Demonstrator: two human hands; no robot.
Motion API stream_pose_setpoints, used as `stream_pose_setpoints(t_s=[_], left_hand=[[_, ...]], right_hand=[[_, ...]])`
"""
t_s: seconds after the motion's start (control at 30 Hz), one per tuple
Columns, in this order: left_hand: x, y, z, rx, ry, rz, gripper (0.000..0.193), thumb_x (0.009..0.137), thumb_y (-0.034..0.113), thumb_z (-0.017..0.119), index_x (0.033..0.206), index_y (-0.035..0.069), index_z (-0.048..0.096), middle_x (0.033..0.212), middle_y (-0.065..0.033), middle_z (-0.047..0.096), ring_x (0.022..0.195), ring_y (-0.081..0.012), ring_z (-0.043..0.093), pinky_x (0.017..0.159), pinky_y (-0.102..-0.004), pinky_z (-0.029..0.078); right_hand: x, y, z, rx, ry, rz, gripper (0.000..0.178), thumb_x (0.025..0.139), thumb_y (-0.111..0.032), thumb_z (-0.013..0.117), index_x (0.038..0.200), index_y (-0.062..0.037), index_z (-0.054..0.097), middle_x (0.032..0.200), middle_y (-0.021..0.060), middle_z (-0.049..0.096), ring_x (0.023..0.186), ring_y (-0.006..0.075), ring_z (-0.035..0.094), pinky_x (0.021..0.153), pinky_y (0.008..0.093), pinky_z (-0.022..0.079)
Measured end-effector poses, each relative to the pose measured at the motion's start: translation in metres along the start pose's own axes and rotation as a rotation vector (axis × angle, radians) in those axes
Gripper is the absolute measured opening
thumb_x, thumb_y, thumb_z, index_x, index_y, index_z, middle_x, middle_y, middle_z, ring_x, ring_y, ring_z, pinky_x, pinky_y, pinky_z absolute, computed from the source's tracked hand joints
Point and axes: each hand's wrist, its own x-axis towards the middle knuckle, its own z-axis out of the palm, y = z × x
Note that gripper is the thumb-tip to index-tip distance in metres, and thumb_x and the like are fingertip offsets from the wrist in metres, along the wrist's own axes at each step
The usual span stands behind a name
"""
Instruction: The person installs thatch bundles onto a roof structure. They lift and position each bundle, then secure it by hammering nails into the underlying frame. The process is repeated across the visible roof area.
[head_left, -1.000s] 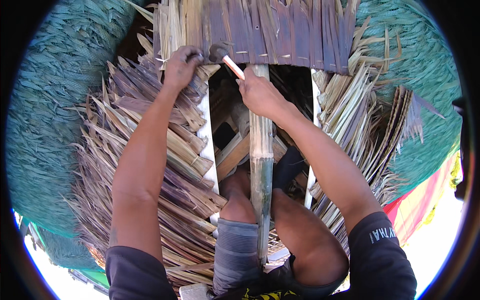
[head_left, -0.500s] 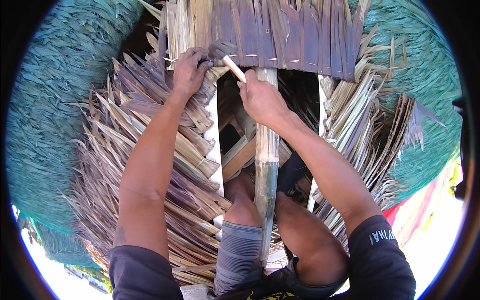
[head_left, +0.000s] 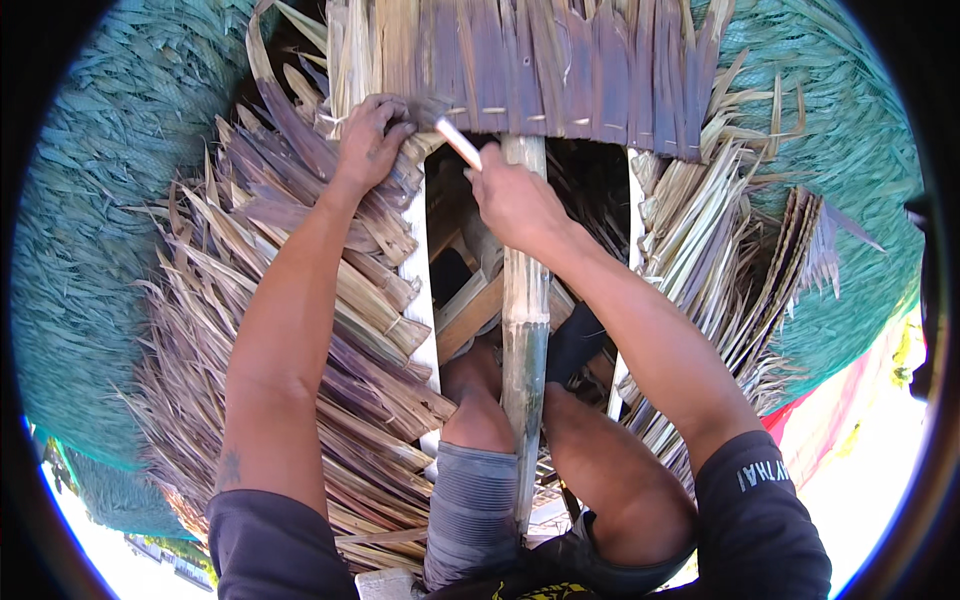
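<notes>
My right hand (head_left: 515, 197) is wrapped round the pale handle of a hammer (head_left: 459, 143). The hammer's dark head, smeared by motion, is close beside the fingers of my left hand (head_left: 372, 143). That left hand is closed at the lower left corner of a dried palm-leaf thatch panel (head_left: 560, 70), its fingertips bent together. Whatever they pinch is too small to make out. Below the panel's stitched lower edge, a bamboo pole (head_left: 525, 300) runs down between my knees. A white strip (head_left: 417, 270) lies along the left side of the gap.
Layered dry thatch (head_left: 270, 300) covers the left slope, with more thatch (head_left: 710, 230) on the right. Green netting (head_left: 100, 250) wraps bulky thatch at both sides. Through the dark gap a wooden beam (head_left: 472, 312) shows beneath my legs.
The hammer head has shifted slightly left toward my left hand and is now blurred. The whole view has slid a little; both hands keep their places on the work.
</notes>
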Motion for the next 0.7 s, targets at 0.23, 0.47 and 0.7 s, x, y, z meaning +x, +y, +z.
stream_pose_setpoints(t_s=[0.23, 0.47, 0.7], left_hand=[[0.003, -0.003, 0.0, -0.335, 0.012, -0.219, 0.04, 0.088, -0.007, 0.049, 0.125, 0.004, 0.054, 0.113, -0.0149, 0.063, 0.103, -0.0261, 0.065, 0.093, -0.0353, 0.051], [0.003, 0.003, 0.001, -0.323, 0.045, -0.196, 0.041, 0.086, -0.009, 0.048, 0.125, 0.004, 0.054, 0.113, -0.0153, 0.064, 0.101, -0.0265, 0.065, 0.093, -0.0367, 0.051], [0.01, -0.011, -0.001, -0.225, 0.046, -0.108, 0.04, 0.087, -0.002, 0.055, 0.127, 0.002, 0.054, 0.117, -0.0194, 0.064, 0.106, -0.0338, 0.064, 0.097, -0.0394, 0.05]], right_hand=[[0.001, -0.004, 0.002, 0.053, 0.11, -0.06, 0.026, 0.102, -0.022, 0.053, 0.103, 0.0029, 0.044, 0.075, 0.0311, 0.065, 0.074, 0.052, 0.064, 0.068, 0.0613, 0.049], [0.009, -0.006, -0.006, 0.051, 0.323, -0.338, 0.026, 0.101, -0.023, 0.053, 0.107, 0.001, 0.044, 0.08, 0.0303, 0.067, 0.075, 0.0503, 0.065, 0.066, 0.058, 0.052], [0.007, 0.005, -0.005, -0.079, -0.022, 0.061, 0.033, 0.102, -0.028, 0.051, 0.111, 0.0039, 0.05, 0.086, 0.031, 0.068, 0.081, 0.0492, 0.066, 0.075, 0.0591, 0.051]])
